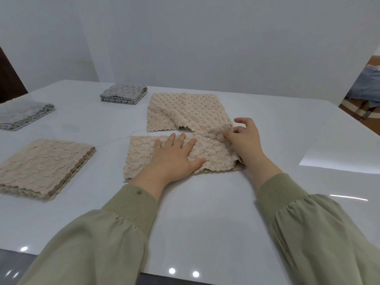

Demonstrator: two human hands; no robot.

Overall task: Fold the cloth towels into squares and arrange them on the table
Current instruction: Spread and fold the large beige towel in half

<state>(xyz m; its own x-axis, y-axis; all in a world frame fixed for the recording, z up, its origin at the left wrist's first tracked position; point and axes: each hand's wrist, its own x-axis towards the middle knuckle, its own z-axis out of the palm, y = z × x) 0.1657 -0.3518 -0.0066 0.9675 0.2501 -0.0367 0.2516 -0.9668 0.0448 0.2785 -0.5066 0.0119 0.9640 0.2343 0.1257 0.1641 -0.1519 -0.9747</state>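
Observation:
A beige waffle towel (pixel 141 155) lies folded in front of me on the white table (pixel 205 212). My left hand (pixel 174 157) rests flat on it with fingers spread. My right hand (pixel 244 138) pinches the towel's bunched far right corner between thumb and fingers. Just behind it a second beige towel (pixel 185 112) lies folded with a rumpled near edge. A folded beige stack (pixel 43 167) sits at the near left.
A small folded grey stack (pixel 124 93) sits at the back of the table. Another folded grey stack (pixel 22 114) lies at the far left edge. A white wall stands behind the table. Bags or clothing (pixel 368 95) lie off the table's right side.

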